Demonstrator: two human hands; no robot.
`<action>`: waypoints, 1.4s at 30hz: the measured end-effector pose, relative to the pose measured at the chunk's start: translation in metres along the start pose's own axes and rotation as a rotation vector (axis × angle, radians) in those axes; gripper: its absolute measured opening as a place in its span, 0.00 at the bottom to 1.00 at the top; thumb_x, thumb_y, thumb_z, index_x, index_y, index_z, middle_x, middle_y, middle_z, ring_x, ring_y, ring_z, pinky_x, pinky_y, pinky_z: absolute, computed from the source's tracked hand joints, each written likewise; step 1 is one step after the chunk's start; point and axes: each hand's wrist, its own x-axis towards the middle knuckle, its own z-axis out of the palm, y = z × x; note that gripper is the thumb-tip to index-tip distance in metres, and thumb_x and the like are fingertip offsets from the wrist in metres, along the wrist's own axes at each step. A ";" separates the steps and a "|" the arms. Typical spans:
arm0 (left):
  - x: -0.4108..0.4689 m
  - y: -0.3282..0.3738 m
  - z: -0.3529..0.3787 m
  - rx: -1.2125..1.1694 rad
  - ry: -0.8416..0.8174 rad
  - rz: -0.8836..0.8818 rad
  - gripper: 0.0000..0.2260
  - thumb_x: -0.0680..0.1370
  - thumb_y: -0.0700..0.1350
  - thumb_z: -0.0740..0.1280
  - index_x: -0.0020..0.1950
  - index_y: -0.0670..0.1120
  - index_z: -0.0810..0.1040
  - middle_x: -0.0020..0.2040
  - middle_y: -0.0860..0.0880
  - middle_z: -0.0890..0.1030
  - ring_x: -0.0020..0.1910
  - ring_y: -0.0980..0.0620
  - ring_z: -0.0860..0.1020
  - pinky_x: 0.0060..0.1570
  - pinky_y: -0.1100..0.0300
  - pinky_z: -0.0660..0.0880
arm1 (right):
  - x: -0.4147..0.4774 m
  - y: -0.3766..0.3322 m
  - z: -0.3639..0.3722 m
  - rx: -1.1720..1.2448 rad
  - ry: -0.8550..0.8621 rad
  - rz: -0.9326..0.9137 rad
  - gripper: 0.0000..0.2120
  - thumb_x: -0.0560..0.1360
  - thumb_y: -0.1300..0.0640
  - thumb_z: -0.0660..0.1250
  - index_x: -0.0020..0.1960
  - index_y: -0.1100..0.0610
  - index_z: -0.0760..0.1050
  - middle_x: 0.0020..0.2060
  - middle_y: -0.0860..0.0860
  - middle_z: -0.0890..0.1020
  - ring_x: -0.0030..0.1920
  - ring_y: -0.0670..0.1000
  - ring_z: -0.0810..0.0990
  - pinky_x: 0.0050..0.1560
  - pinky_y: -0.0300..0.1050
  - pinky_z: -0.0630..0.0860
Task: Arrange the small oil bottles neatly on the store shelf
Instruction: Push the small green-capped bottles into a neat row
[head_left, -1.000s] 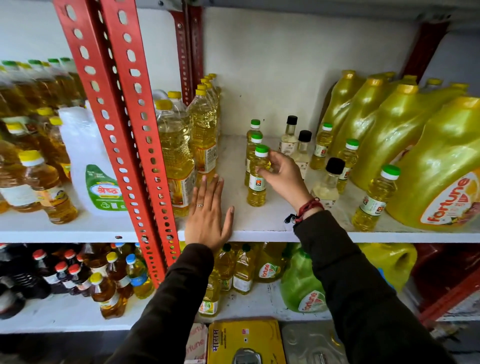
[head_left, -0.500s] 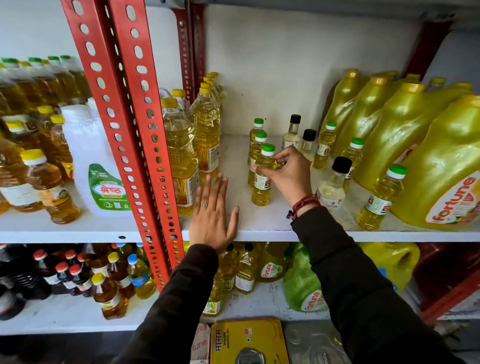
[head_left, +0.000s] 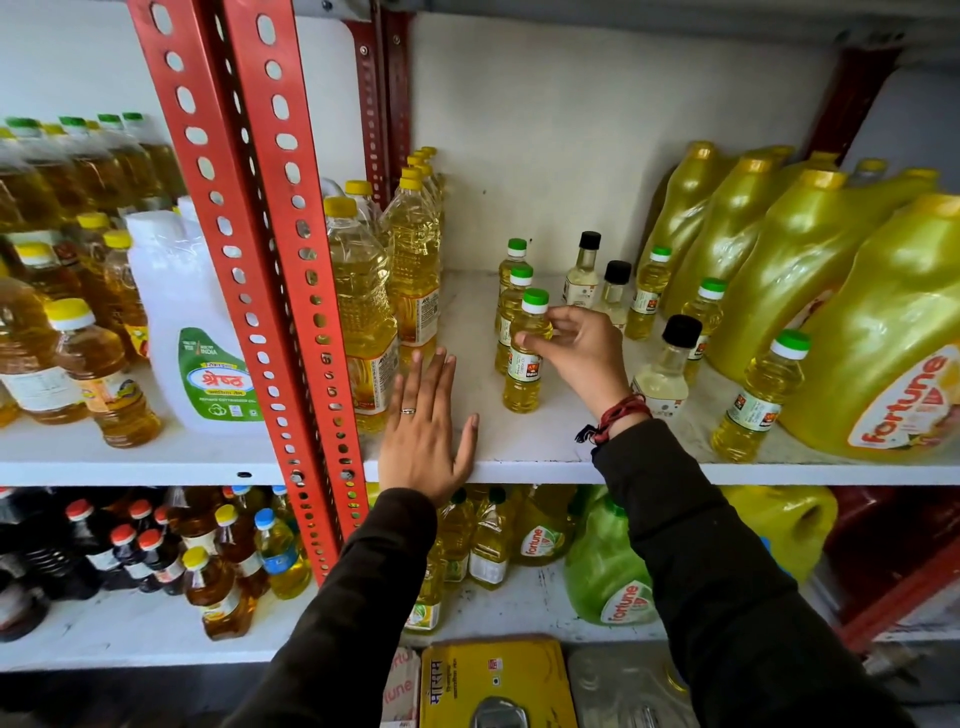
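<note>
On the white shelf (head_left: 519, 457) three small green-capped oil bottles stand in a row front to back. My right hand (head_left: 582, 348) has thumb and fingertips around the shoulder of the front bottle (head_left: 524, 364), which stands upright on the shelf. Behind it are the second bottle (head_left: 511, 296) and the third bottle (head_left: 514, 260). My left hand (head_left: 426, 421) lies flat on the shelf's front edge, fingers spread, holding nothing. Further right stand more small bottles, some black-capped (head_left: 667, 364) (head_left: 584, 270), some green-capped (head_left: 758, 395) (head_left: 649, 291), scattered.
Tall yellow-capped oil bottles (head_left: 363, 306) stand left of the small ones, beside the red perforated upright (head_left: 280, 260). Large yellow Fortune jugs (head_left: 878, 338) fill the right of the shelf. A white jug (head_left: 192, 332) and amber bottles stand in the left bay. The lower shelf holds more bottles.
My right hand has stayed on the front green-capped bottle, its fingers shifting slightly around the shoulder. My left hand rests in the same place.
</note>
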 end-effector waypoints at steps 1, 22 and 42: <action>0.000 0.000 0.000 0.002 -0.003 0.000 0.33 0.83 0.58 0.50 0.84 0.41 0.54 0.85 0.43 0.53 0.84 0.48 0.42 0.82 0.51 0.37 | -0.001 0.001 0.000 -0.003 0.008 -0.007 0.23 0.68 0.57 0.81 0.60 0.60 0.81 0.57 0.56 0.85 0.55 0.50 0.82 0.59 0.43 0.77; 0.000 -0.001 0.002 -0.017 -0.007 -0.011 0.33 0.83 0.59 0.49 0.84 0.42 0.54 0.85 0.44 0.54 0.84 0.48 0.42 0.82 0.51 0.37 | -0.061 -0.002 -0.013 -0.015 0.013 -0.101 0.21 0.66 0.51 0.82 0.58 0.52 0.84 0.44 0.41 0.85 0.44 0.37 0.84 0.47 0.34 0.82; -0.001 0.002 -0.004 -0.039 -0.022 -0.005 0.33 0.83 0.59 0.48 0.84 0.41 0.55 0.84 0.43 0.54 0.84 0.47 0.44 0.82 0.52 0.36 | -0.077 -0.001 -0.012 0.015 0.082 -0.095 0.23 0.66 0.49 0.82 0.58 0.51 0.82 0.53 0.47 0.87 0.50 0.46 0.87 0.53 0.50 0.85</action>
